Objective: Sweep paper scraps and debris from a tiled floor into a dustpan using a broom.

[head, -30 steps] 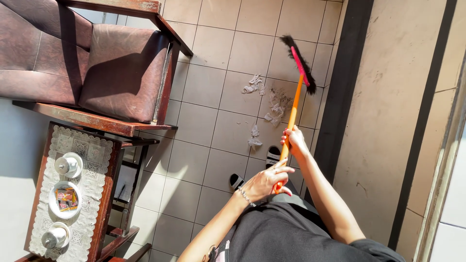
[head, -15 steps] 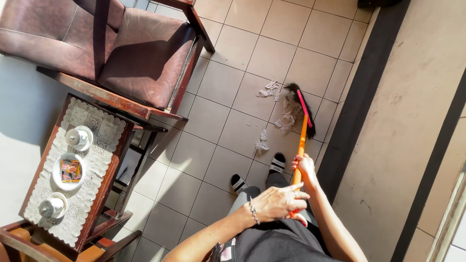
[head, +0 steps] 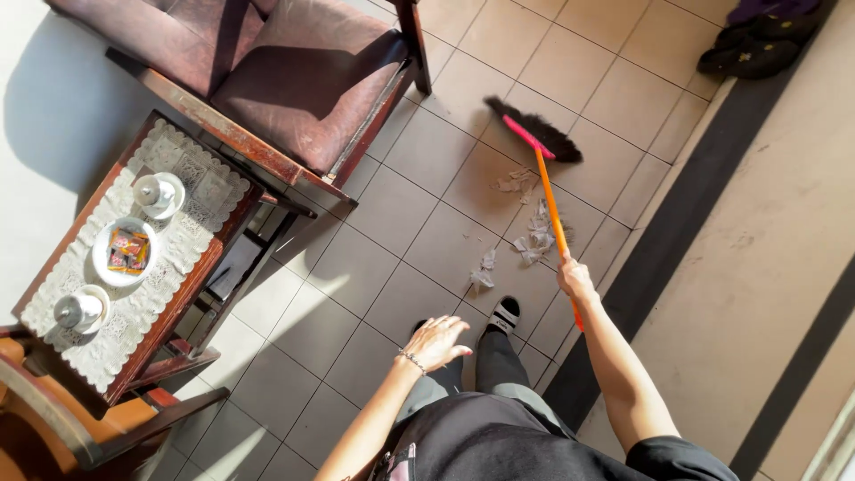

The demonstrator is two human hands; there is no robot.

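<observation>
My right hand (head: 574, 278) grips the orange handle of a broom (head: 549, 196) with a black-bristled pink head (head: 533, 132) resting on the tiled floor. Scraps of torn paper (head: 531, 239) lie on the tiles beside the handle, more scraps (head: 482, 272) nearer my feet. My left hand (head: 436, 341), a bracelet on its wrist, hangs free with fingers spread, holding nothing, above my dark trousers and sandalled foot (head: 504, 313).
A maroon cushioned wooden bench (head: 294, 89) stands at the upper left. A small wooden table (head: 191, 285) with a lace cloth carries two lidded cups and a saucer of sweets. An orange chair (head: 53, 428) sits bottom left. Dark shoes (head: 753, 44) lie top right by a wall step.
My left hand has let go of the broom handle and dropped back toward my body. The broom head has swung out farther across the tiles, past the paper scraps.
</observation>
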